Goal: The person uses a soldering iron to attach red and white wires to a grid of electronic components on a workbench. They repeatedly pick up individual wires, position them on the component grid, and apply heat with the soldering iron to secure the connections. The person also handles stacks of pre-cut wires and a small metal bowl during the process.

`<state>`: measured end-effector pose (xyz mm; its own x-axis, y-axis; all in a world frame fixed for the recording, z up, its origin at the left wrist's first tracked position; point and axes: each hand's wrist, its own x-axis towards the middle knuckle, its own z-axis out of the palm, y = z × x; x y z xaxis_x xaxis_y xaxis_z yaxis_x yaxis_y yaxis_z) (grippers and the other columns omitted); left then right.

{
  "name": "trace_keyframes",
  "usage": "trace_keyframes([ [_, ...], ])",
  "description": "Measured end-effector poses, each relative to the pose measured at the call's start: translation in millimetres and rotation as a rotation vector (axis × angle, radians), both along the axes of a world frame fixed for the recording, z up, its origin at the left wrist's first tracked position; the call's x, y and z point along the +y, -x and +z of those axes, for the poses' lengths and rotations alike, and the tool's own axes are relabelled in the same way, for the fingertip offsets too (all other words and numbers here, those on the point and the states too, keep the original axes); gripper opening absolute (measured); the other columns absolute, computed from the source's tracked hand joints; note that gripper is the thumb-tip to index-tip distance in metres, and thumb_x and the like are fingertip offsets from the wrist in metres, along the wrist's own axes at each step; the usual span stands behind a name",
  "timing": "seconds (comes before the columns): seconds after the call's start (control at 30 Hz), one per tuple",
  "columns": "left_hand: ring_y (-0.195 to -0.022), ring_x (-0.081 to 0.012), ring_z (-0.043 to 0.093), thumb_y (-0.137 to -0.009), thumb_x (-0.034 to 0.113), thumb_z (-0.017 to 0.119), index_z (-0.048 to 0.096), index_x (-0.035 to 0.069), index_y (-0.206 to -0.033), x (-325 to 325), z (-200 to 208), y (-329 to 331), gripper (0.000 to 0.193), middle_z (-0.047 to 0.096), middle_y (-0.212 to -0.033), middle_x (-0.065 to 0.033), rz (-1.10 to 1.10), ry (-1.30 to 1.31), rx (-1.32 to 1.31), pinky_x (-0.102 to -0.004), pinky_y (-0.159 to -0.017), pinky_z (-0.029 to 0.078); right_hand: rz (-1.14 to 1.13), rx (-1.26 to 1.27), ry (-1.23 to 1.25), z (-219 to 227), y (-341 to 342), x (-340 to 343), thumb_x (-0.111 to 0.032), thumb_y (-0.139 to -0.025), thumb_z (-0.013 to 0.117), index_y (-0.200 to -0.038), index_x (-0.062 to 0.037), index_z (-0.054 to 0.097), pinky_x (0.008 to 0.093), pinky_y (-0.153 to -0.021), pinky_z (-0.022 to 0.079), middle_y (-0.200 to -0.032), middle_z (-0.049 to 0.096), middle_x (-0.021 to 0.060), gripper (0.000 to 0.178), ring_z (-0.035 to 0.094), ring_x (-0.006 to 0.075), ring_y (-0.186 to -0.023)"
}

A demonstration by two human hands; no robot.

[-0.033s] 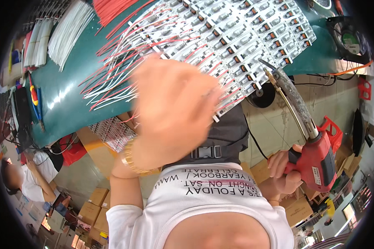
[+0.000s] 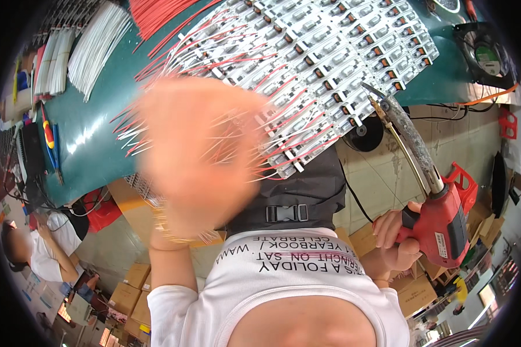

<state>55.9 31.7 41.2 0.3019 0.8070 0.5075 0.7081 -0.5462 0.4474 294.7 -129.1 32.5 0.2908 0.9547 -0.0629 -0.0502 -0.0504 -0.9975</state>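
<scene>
My left hand [image 2: 200,147] is smeared by motion over the left side of a panel of small white modules [image 2: 330,63]. Red and white wires [image 2: 226,58] run from the panel's left edge, some behind the hand. Its fingers are too blurred to read. My right hand [image 2: 393,237] wraps round the handle of a red soldering gun [image 2: 443,228]. The gun's metal barrel and thin feed tube point up and left. Its tip [image 2: 371,99] is by the panel's lower right edge.
Bundles of white wires [image 2: 101,46] and red wires [image 2: 162,20] lie on the green table [image 2: 84,130]. A screwdriver [image 2: 47,133] rests at the left. A fan [image 2: 485,55] stands far right. Cardboard boxes [image 2: 414,292] fill the floor behind; a person [image 2: 55,246] sits at left.
My left hand has moved left across the panel, uncovering more red wires at the panel's lower edge. The right hand and soldering gun have stayed in place.
</scene>
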Motion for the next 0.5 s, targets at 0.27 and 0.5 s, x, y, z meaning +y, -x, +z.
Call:
trace_keyframes([
  [0.27, -0.082, -0.0255, 0.061, -0.081, 0.023, 0.063, 0.066, 0.007, -0.089, 134, -22, 178, 0.018, 0.066, -0.086, -0.0096, 0.397, -0.078, 0.561, -0.0356, -0.074, 0.045, -0.064, 0.075, -0.039, -9, -2, 1, -0.052, -0.081, 0.058, -0.123, 0.008, 0.039, 0.0256, -0.043, 0.036, -0.048, 0.041, -0.0025, 0.076, 0.041, 0.0103, -0.038],
  [0.5, -0.078, -0.0266, 0.059, -0.084, 0.02, 0.058, 0.063, 0.008, -0.088, 138, -30, 186, 0.014, 0.065, -0.085, -0.0073, 0.284, -0.054, 0.612, -0.036, -0.073, 0.043, 0.019, 0.1, -0.113, -17, -9, -3, -0.042, -0.089, 0.053, -0.126, 0.008, 0.034, 0.0255, -0.044, 0.039, -0.05, 0.043, -0.001, 0.065, 0.042, 0.0107, -0.039],
])
